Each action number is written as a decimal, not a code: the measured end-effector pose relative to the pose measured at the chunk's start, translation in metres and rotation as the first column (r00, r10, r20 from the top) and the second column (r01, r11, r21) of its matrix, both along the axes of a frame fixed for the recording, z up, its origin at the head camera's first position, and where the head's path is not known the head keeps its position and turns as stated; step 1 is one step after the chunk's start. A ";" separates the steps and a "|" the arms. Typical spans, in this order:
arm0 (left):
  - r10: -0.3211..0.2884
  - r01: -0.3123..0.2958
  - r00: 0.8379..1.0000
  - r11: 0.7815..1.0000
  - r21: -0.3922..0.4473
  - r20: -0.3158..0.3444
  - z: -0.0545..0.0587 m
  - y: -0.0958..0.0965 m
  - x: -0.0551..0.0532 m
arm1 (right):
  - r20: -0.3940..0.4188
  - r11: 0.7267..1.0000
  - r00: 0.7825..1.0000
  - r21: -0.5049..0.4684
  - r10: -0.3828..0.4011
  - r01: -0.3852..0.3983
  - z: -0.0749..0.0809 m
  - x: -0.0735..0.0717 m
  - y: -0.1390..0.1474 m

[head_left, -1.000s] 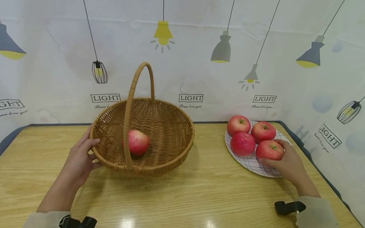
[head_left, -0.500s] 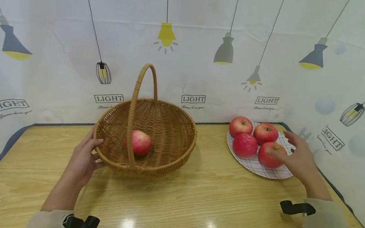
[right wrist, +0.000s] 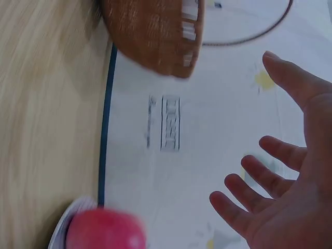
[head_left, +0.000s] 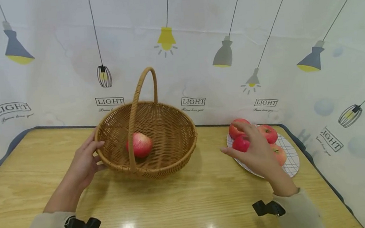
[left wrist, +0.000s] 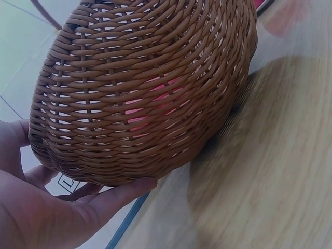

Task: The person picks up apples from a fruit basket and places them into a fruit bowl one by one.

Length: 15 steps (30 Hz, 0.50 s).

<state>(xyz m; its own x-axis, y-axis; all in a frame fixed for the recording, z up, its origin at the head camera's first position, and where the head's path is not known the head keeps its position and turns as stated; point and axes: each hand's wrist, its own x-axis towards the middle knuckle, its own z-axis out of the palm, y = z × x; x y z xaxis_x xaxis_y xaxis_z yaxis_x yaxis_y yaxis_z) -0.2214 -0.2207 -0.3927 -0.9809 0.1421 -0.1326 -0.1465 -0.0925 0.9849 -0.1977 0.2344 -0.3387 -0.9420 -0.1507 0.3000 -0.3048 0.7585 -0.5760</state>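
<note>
A brown wicker basket (head_left: 172, 140) with a tall handle stands left of centre. One red apple (head_left: 143, 145) lies inside it; its red shows through the weave in the left wrist view. My left hand (head_left: 83, 164) holds the basket's left rim, fingertips over the edge and thumb (left wrist: 127, 196) against the outer side. On the right, several red apples (head_left: 268, 134) sit on a round checked plate (head_left: 293, 158). Above the plate's near left part is my right hand (head_left: 257, 152), fingers spread, holding nothing and partly hiding the apples. In the right wrist view its palm (right wrist: 295, 207) is bare.
The light wooden table (head_left: 165, 207) meets a white wall sheet (head_left: 197, 64) printed with lamps and lettering, along a dark blue edge. Bare wood lies between basket and plate. A black strap mount (head_left: 84, 225) is on each sleeve cuff.
My right hand has let go of the nearest apple on the plate, risen, and moved left over the apples. My left hand stays on the basket rim. The camera view shifted slightly.
</note>
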 end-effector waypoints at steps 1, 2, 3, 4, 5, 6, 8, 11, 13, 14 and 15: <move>0.000 0.000 1.000 1.000 -0.003 -0.001 0.000 0.000 0.000 | -0.021 1.000 0.999 0.005 0.028 -0.027 0.002 -0.001 -0.008; 0.000 0.000 1.000 1.000 -0.011 -0.001 0.000 0.000 0.000 | -0.040 0.998 0.997 -0.005 0.061 -0.061 0.004 -0.003 -0.015; 0.001 -0.001 1.000 1.000 -0.014 0.000 0.000 -0.001 0.000 | -0.059 0.996 0.994 -0.005 0.091 -0.092 0.005 -0.004 -0.023; 0.001 -0.001 1.000 1.000 -0.017 0.000 -0.001 -0.001 0.000 | -0.077 0.992 0.989 -0.014 0.123 -0.124 0.006 -0.004 -0.031; 0.000 0.000 1.000 1.000 -0.018 0.001 -0.001 -0.001 0.000 | -0.088 0.988 0.984 -0.025 0.152 -0.155 0.006 -0.005 -0.038; 0.000 0.000 1.000 1.000 -0.020 0.001 -0.001 -0.001 0.000 | -0.095 0.983 0.979 -0.033 0.178 -0.182 0.007 -0.006 -0.045; 0.001 -0.001 1.000 1.000 -0.019 0.004 -0.001 -0.001 0.000 | -0.097 0.973 0.970 -0.047 0.221 -0.227 0.009 -0.007 -0.059; 0.000 0.001 1.000 1.000 -0.015 0.003 -0.002 -0.001 -0.001 | -0.079 0.964 0.962 -0.036 0.259 -0.263 0.013 -0.009 -0.079; 0.001 -0.001 1.000 1.000 0.003 0.004 -0.002 -0.001 -0.002 | -0.054 0.960 0.959 -0.023 0.277 -0.279 0.017 -0.012 -0.092; 0.001 -0.001 1.000 1.000 0.011 0.004 -0.002 -0.001 -0.002 | -0.037 0.960 0.960 -0.006 0.279 -0.279 0.018 -0.013 -0.098; 0.000 0.000 1.000 1.000 0.016 0.003 -0.002 0.000 -0.002 | -0.022 0.960 0.960 0.016 0.278 -0.278 0.020 -0.015 -0.104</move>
